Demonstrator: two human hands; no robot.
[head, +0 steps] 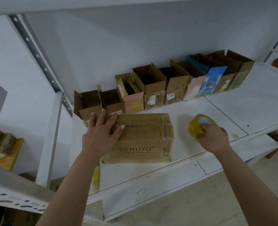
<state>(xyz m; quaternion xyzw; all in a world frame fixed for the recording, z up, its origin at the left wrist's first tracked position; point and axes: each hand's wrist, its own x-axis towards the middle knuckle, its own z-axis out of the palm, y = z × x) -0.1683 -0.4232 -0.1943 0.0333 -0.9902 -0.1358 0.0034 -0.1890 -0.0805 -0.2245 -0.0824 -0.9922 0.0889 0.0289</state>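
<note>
Pressing flat left hand (100, 132) on HUYO box (141, 139), right hand (214, 137) gripping tape roll (200, 126), label 351 (171, 96) behind

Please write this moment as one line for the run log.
left hand: flat on box | right hand: grips tape roll | top seam: gap visible

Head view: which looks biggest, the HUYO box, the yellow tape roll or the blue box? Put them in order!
1. HUYO box
2. blue box, though it stands farther back
3. yellow tape roll
</note>
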